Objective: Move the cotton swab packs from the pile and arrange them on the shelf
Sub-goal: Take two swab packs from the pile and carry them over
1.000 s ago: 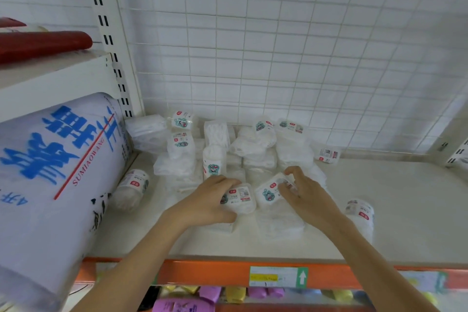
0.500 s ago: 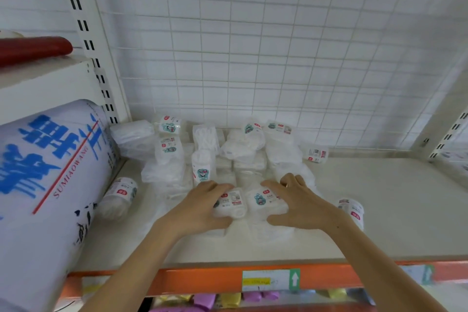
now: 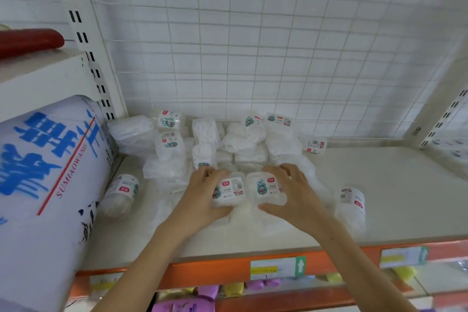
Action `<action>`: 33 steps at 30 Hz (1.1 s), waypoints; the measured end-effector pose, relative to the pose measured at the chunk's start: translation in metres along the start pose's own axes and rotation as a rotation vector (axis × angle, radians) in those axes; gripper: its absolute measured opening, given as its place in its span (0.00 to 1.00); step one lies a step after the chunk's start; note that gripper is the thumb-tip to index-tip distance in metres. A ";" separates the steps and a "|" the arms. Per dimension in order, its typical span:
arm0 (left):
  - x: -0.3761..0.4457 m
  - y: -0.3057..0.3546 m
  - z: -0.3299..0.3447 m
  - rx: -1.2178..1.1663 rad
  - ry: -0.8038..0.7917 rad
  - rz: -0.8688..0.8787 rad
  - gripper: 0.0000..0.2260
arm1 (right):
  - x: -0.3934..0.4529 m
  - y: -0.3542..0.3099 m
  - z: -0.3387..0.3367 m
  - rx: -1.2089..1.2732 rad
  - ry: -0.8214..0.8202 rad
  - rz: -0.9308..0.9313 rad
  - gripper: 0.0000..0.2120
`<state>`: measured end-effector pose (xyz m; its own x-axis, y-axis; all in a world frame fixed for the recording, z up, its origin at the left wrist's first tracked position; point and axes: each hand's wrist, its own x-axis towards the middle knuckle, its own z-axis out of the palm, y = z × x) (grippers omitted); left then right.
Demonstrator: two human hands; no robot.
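**Two packs squared up at the front of the pile**

Both hands have closed in since a second ago, and the two packs now sit side by side, edges touching. Left hand point(image 3: 202, 197) curls its fingers over the left pack point(image 3: 229, 189); right hand point(image 3: 296, 195) spreads its fingers across the right pack point(image 3: 266, 189). Behind the fingertips lies the pile point(image 3: 228, 139), unsorted on the shelf point(image 3: 392, 185). Red tags and a cartoon figure show; that print is unreadable. Left of the left hand, a big roll point(image 3: 45, 164) reads "SUMIAOWANG". Arranging looks barely begun.
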<state>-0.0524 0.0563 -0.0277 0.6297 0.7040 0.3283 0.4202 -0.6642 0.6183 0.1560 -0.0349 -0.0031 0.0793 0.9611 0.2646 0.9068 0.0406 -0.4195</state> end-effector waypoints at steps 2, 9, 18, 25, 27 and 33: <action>0.003 0.005 -0.003 -0.028 0.038 0.059 0.30 | -0.008 -0.003 -0.005 0.019 0.070 0.006 0.34; 0.016 0.052 0.017 -0.158 -0.055 0.237 0.28 | -0.064 0.017 -0.036 -0.050 0.314 0.089 0.32; 0.032 0.157 0.124 -0.215 -0.150 0.495 0.28 | -0.199 0.080 -0.097 -0.083 0.460 0.446 0.35; 0.024 0.261 0.234 -0.280 -0.223 0.462 0.29 | -0.331 0.144 -0.149 -0.104 0.548 0.619 0.33; 0.016 0.288 0.265 -0.312 -0.251 0.468 0.29 | -0.366 0.161 -0.160 -0.110 0.557 0.641 0.34; -0.010 0.349 0.352 -0.323 -0.380 0.496 0.31 | -0.451 0.210 -0.178 -0.110 0.577 0.766 0.35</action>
<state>0.3177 -0.2710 -0.0672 0.9064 0.1612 0.3904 -0.1537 -0.7351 0.6603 0.3840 -0.5082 -0.0562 0.8302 0.4327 0.3514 0.5559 -0.5956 -0.5799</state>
